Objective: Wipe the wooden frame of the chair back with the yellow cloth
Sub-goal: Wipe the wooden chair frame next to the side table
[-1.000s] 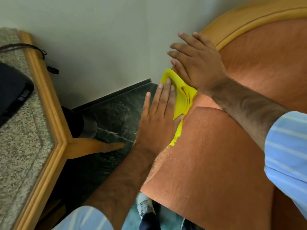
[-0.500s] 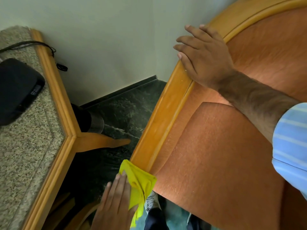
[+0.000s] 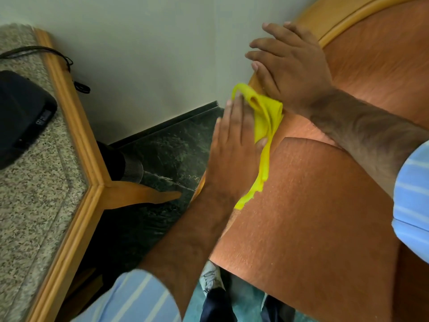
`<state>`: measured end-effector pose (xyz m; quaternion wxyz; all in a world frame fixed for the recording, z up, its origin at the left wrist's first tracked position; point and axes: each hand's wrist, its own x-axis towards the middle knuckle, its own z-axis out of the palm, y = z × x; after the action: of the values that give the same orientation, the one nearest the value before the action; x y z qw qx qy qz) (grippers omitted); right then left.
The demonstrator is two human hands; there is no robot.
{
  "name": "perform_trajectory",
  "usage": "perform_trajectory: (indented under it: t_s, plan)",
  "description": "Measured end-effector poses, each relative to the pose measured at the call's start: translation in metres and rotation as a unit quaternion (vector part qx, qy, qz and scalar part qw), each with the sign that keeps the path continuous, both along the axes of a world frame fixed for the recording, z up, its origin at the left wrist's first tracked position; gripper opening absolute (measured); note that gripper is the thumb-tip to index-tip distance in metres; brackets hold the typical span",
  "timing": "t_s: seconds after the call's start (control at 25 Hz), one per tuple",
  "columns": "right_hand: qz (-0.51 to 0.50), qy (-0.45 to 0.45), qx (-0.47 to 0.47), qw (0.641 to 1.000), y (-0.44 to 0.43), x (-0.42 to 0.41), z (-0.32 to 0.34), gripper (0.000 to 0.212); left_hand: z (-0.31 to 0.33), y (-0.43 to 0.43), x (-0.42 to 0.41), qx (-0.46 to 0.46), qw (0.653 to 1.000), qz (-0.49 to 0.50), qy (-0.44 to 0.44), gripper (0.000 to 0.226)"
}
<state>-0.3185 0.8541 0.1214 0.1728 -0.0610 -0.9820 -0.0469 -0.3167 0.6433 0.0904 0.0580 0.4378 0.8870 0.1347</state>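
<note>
The chair back has a light wooden frame [image 3: 334,17] curving around orange upholstery [image 3: 313,217]. My left hand [image 3: 234,147] presses the yellow cloth [image 3: 267,119] flat against the frame's left side rail, thumb pinching the cloth, which covers the rail there. A tail of cloth hangs down over the upholstery. My right hand [image 3: 292,68] rests just above the cloth on the same rail, fingers spread and holding nothing, steadying the chair.
A granite-topped table with a wooden edge [image 3: 76,126] stands to the left, close to the chair, with a black device [image 3: 21,115] and a cable on it. Pale wall behind, dark green floor [image 3: 171,149] between table and chair. My shoe [image 3: 211,277] shows below.
My left hand has slid the cloth back up the side rail, from the low end near the seat to just under my right hand. The right hand has stayed on the rail.
</note>
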Motion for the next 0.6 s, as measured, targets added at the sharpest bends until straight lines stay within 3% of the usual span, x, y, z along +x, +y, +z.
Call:
perform_trajectory:
  t_s: [0.24,0.4,0.52,0.6]
  plan:
    - [0.010,-0.032,-0.070,0.997,0.005,0.002,0.010,0.049,0.015,0.028,-0.018,-0.017,0.999,-0.041,0.010,0.067]
    - [0.028,-0.013,-0.151,0.988,0.014,0.004,0.016,0.047,0.024,0.046,-0.033,0.020,0.998,-0.056,0.002,0.065]
    - [0.042,-0.014,-0.145,0.989,0.014,0.007,0.019,0.046,0.017,0.023,-0.025,0.047,0.997,-0.055,-0.006,0.063]
    - [0.046,-0.014,-0.135,0.990,0.011,0.009,0.017,0.045,0.007,-0.017,-0.010,0.017,0.998,-0.060,-0.010,0.058]
